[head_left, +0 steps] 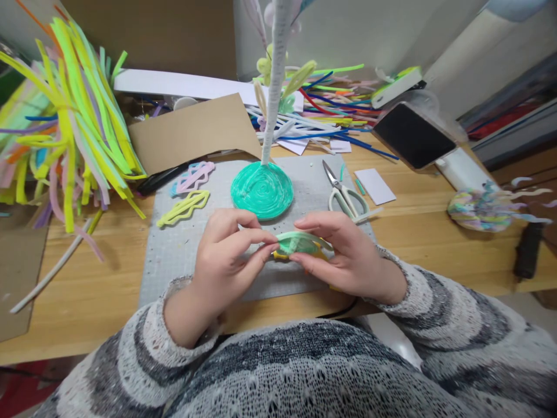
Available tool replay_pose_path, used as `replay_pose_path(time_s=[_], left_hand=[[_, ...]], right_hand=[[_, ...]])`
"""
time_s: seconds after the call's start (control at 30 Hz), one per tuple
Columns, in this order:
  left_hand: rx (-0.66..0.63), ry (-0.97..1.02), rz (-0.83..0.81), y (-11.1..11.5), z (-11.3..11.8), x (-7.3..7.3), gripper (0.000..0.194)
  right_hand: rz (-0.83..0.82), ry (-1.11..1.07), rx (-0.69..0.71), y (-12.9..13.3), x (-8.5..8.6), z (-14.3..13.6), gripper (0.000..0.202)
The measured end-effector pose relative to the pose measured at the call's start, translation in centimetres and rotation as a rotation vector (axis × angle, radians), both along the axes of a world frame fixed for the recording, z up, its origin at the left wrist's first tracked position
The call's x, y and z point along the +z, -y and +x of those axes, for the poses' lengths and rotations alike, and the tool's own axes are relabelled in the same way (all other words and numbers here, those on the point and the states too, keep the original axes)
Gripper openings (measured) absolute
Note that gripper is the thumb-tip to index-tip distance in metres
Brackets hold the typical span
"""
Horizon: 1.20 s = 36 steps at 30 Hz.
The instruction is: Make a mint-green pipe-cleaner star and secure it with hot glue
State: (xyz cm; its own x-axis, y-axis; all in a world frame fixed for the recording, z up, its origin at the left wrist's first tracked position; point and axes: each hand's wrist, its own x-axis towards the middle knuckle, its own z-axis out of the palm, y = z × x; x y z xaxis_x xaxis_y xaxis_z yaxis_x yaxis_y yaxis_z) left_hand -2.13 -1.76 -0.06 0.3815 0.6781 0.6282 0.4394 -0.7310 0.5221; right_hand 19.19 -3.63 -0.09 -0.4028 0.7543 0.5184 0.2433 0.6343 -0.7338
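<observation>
The pale green fuzzy leaf point(300, 245) is at the dial's centre, held above the grey mat point(167, 255). The left hand point(228, 247) pinches its 9 o'clock end, thumb and forefinger together and covering the tip. The right hand point(346, 249) curls round its 3 o'clock side, thumb against the near edge; whether the forefinger touches it, I cannot tell. A yellow thing point(281, 255) under the leaf is mostly hidden and hard to make out.

At 11 o'clock a white wrapped stem point(274, 87) rises from a green disc point(262, 194) coiled in rings, its top cut off by the upper edge. Toward 10 o'clock, a thick bundle of fuzzy sticks point(78, 116) runs off the edge. A clear plastic tub point(429, 104) is partly hidden behind the phone point(415, 136), between 1 and 2 o'clock; its contents are unclear.

Nearer on that bearing, pale-handled scissors point(346, 197) lie beside a square white card point(375, 186). Between 9 and 10 o'clock sits a bent yellow zigzag point(185, 208), soft and fluffy.
</observation>
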Motion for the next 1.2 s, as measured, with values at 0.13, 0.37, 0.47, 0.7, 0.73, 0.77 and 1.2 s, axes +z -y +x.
replay_pose_path(time_s=[0.13,0.37,0.47,0.7,0.73,0.77,1.2], left_hand=[[-0.003,-0.022,0.001,0.1,0.1,-0.2,0.009],[0.05,-0.006,-0.037,-0.1,-0.1,-0.6,0.005],[0.02,0.106,-0.07,-0.1,-0.1,-0.7,0.005],[-0.205,0.254,-0.27,0.2,-0.2,-0.9,0.022],[-0.21,0.231,-0.273,0.3,-0.3,-0.8,0.024],[-0.207,0.212,-0.273,0.3,-0.4,-0.8,0.025],[-0.087,0.078,-0.1,0.0,0.0,0.3,0.012]], right_hand=[[0.025,0.009,-0.004,0.1,0.0,-0.1,0.053],[-0.086,-0.11,-0.004,0.1,-0.2,-0.2,0.05],[-0.158,-0.194,0.032,-0.1,-0.1,-0.2,0.049],[-0.358,-0.267,0.061,-0.4,0.3,-0.1,0.046],[-0.363,-0.276,0.063,-0.4,0.4,-0.1,0.046],[-0.36,-0.282,0.065,-0.4,0.3,-0.1,0.045],[-0.304,-0.265,0.07,-0.3,0.2,-0.2,0.046]])
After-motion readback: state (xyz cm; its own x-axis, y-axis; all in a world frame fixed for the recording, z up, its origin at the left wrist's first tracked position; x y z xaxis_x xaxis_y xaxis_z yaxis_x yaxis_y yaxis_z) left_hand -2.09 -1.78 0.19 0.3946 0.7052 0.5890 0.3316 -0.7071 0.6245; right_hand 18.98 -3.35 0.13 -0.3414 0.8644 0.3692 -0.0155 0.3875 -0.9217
